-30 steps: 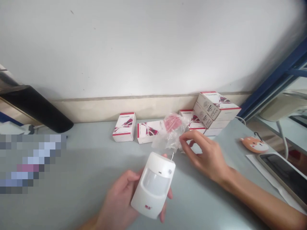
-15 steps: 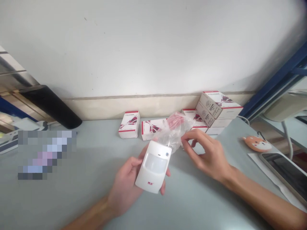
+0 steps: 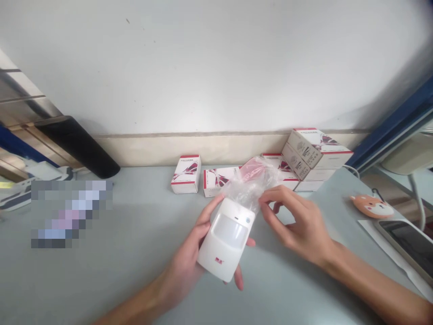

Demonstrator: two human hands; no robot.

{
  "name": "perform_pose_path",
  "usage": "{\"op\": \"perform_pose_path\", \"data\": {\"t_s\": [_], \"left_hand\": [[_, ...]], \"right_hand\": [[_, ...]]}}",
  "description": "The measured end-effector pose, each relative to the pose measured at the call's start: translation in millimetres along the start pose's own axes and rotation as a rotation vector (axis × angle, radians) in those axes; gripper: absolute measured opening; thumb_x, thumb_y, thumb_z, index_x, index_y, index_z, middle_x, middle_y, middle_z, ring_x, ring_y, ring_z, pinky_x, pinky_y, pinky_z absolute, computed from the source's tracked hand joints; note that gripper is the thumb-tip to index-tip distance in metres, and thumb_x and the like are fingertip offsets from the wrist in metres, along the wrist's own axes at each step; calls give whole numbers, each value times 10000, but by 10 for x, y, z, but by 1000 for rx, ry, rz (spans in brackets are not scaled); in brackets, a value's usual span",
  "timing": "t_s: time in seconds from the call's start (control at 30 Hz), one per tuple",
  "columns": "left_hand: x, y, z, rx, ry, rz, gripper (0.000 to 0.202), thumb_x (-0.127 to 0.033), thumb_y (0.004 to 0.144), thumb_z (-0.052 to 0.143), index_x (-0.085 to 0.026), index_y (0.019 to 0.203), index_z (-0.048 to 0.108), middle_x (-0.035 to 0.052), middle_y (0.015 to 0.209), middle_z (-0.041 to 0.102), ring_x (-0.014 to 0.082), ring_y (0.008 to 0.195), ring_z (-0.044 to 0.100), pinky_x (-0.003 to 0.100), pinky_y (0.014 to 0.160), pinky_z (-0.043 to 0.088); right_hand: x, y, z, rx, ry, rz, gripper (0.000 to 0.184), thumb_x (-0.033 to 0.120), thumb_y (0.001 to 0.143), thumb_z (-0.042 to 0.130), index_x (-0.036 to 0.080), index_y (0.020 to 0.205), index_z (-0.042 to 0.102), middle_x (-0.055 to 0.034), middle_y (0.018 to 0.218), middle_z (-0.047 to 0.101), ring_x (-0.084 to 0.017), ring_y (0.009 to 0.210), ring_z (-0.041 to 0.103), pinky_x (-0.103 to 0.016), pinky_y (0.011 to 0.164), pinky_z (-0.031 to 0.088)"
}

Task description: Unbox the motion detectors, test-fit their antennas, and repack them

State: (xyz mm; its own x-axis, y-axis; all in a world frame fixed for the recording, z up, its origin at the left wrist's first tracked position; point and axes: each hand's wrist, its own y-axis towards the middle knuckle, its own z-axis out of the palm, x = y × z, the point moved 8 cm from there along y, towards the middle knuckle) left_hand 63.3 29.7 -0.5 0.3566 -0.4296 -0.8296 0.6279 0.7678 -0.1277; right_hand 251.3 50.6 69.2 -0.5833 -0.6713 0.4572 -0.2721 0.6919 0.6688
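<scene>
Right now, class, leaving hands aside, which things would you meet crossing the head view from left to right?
Long black rounded object, leftmost white-and-red cardboard box, white plastic device with pale window, stacked white-and-red cardboard boxes, orange-and-white animal-faced object.

The sensor [image 3: 219,264] at the near middle is cased in smooth white plastic with a soft sheen, and its window [image 3: 230,232] is formed of milky, smooth plastic. The bag [image 3: 248,192] on its far side is made of thin, clear, crinkled film, broken up by glossy highlights. The boxes [image 3: 335,159] at the far right are built of smooth printed card. The table [image 3: 128,253] is finished in smooth, matt grey, and the far wall [image 3: 209,67] is coated in matt white. At the right, the phone [image 3: 406,243] is faced with dark, glossy glass
</scene>
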Motion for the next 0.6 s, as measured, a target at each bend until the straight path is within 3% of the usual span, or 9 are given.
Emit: {"op": "perform_pose_path", "data": {"t_s": [0.07, 0.23, 0.43, 0.6], "left_hand": [[6, -5, 5, -32, 17, -26, 623, -508, 1114, 244, -415, 1665, -33, 155, 1323, 728, 291, 759, 804, 400, 752, 508], [15, -12, 34, -51, 54, -53, 463, -580, 1095, 334, -419, 1524, 264, 87, 1269, 716, 257, 705, 799, 393, 788, 510], [91, -12, -78, -154, 116, -22, 531, -611, 1094, 311, -352, 1525, 143, 14, 826, 781, 260, 729, 784, 382, 800, 500], [78, 17, -76, -154, 220, -43, 695, -687, 1066, 282, -243, 1594, 200, 47, 769, 778, 255, 751, 754, 379, 778, 511]], "right_hand": [[1, 8, -13, 5, -3, -3, 194, 69, 966, 608, 238, 1060, 615, -4, 914, 695, -129, 744, 611, -284, 663, 521], [-13, 20, -59, 7, -54, -9, 203, 61, 951, 618, 233, 1059, 607, -13, 948, 696, -136, 776, 620, -289, 684, 523], [23, -8, 34, 100, -20, -30, 225, 62, 944, 608, 235, 1087, 585, -15, 994, 700, -138, 808, 649, -284, 686, 533], [7, -61, 129, 125, 124, 75, 198, 134, 999, 585, 279, 1134, 578, -8, 1034, 684, -145, 833, 653, -290, 710, 547]]}}
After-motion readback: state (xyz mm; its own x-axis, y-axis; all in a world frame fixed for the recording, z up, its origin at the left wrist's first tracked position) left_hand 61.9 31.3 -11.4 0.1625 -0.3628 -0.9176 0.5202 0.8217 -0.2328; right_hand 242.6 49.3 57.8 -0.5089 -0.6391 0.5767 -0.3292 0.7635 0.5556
